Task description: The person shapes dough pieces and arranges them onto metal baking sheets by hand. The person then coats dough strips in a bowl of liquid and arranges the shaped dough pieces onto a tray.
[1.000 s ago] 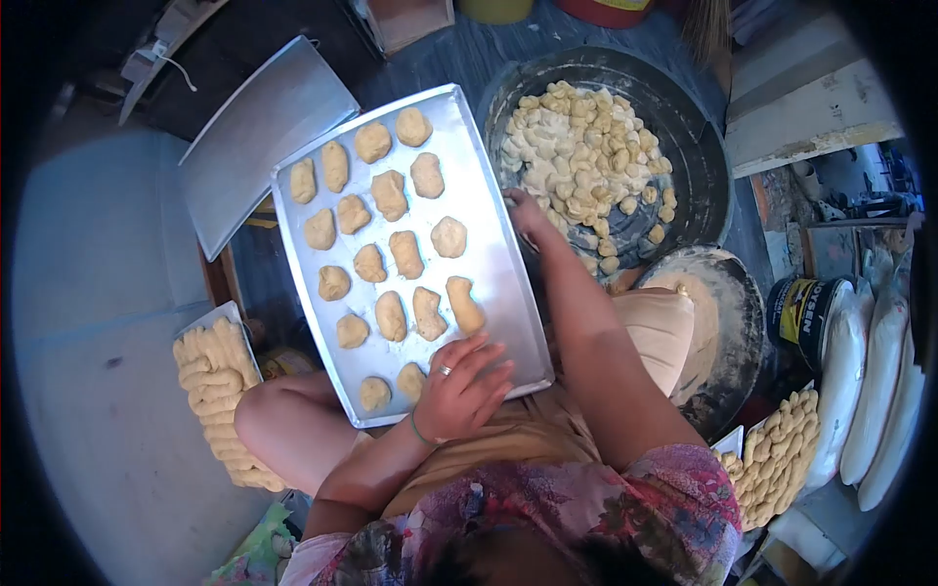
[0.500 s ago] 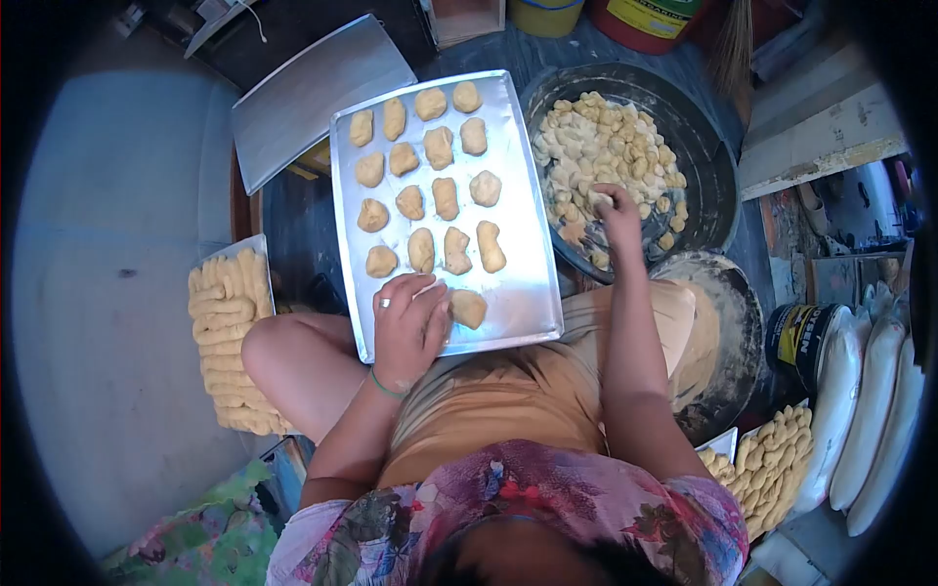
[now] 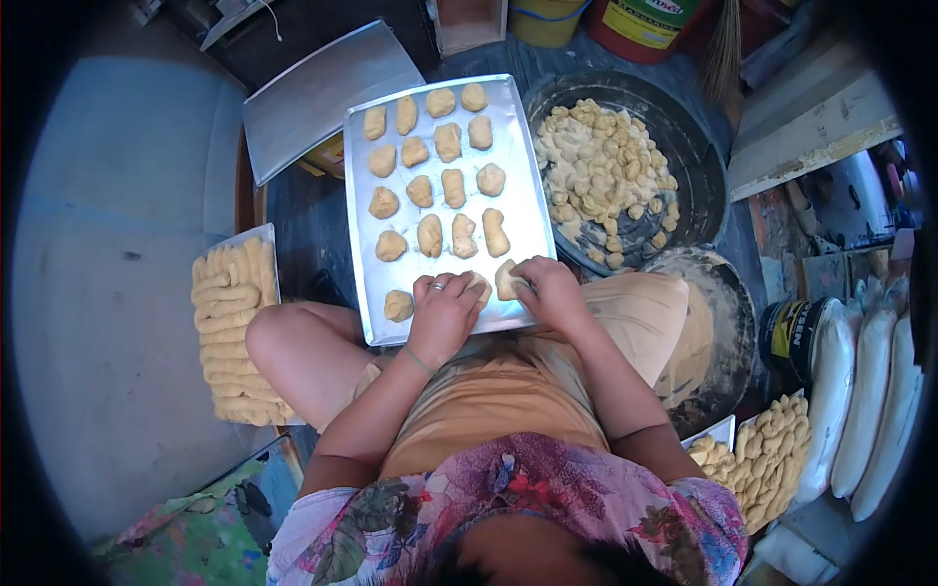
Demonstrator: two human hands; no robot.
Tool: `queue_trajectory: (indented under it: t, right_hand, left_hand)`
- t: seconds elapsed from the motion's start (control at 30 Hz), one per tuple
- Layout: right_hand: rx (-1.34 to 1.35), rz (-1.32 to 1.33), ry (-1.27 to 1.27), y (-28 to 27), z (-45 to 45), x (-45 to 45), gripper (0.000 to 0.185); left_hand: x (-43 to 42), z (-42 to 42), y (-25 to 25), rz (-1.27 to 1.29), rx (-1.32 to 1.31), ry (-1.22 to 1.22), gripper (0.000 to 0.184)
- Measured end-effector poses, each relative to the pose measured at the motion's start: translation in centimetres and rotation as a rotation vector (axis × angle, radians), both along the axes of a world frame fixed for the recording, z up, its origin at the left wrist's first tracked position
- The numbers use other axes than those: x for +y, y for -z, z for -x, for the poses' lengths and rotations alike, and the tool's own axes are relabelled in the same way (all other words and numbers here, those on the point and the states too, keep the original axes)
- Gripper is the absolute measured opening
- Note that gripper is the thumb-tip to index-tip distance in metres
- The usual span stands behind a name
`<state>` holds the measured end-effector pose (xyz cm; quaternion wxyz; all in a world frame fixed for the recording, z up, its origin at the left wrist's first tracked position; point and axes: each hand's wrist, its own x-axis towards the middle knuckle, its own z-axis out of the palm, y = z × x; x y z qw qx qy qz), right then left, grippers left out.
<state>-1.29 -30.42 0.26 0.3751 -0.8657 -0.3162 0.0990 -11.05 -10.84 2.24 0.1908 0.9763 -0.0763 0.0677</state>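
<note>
A silver baking tray (image 3: 435,327) tilts across my lap, with rows of pale yellow dough pieces on it. At its near edge my left hand (image 3: 447,308) curls its fingers over a dough piece (image 3: 480,287), partly hidden beneath them. Close by, my right hand (image 3: 549,293) pinches another dough piece (image 3: 506,280) at the tray's near right corner. A loose dough piece (image 3: 398,306) lies to the left of my left hand. Beyond the tray's right edge, a dark round basin (image 3: 699,146) holds a heap of floured dough lumps (image 3: 606,161).
A second metal sheet (image 3: 332,98) leans behind the tray. Trays of shaped dough stand at the left (image 3: 233,332) and lower right (image 3: 772,459). A floury round pan (image 3: 718,342) sits by my right knee, near long white plastic-wrapped bundles (image 3: 865,391). Buckets (image 3: 640,34) stand at the back.
My right hand has come from the basin to the tray with a dough piece. My left hand has shifted right onto another dough piece; one more piece now lies at the near left.
</note>
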Motion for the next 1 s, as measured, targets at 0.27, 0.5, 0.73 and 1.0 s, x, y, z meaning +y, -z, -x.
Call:
queue_trajectory:
  t: [0.27,0.5,0.73,1.0]
  right_hand:
    - [-0.17,-0.018,-0.001,-1.5,0.5,0.7,0.023]
    - [-0.19,0.029,0.008,-2.5,-0.9,2.3,0.024]
    - [-0.042,0.013,0.107,-1.3,-4.4,6.2,0.044]
    - [0.06,0.004,0.235,-1.2,-5.9,6.8,0.038]
  left_hand:
    - [0.2,0.6,0.5,0.043,-0.052,-0.009,0.03]
    - [0.9,1.0,-0.3,0.079,-0.037,-0.02,0.034]
    - [2.2,1.1,-0.4,0.116,-0.082,-0.069,0.032]
    - [3.2,1.6,-0.2,0.134,-0.1,-0.099,0.031]
